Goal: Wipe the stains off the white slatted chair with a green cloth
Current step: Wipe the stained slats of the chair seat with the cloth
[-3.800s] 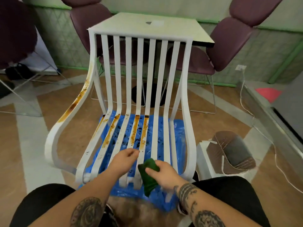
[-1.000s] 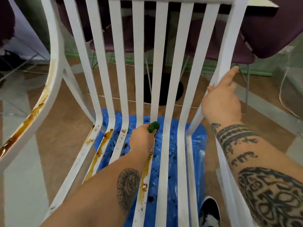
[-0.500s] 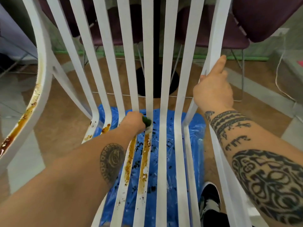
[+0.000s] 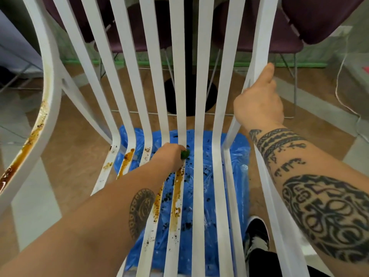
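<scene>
while the right rail of the white slatted chair (image 4: 199,92) is clasped by the right hand (image 4: 259,104), grip curled round it, the green cloth (image 4: 185,154) is found at eight o'clock from that hand. it is bunched in the left hand (image 4: 169,156), grip closed round it, pressed onto a middle slat at the twelve o'clock end of a brown stain (image 4: 177,188).

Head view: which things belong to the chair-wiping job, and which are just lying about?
Job: white slatted chair, brown stains, green cloth in left hand, right hand gripping the frame, blue plastic sheet.
Lying about: purple chairs, black table base, white cable.
</scene>
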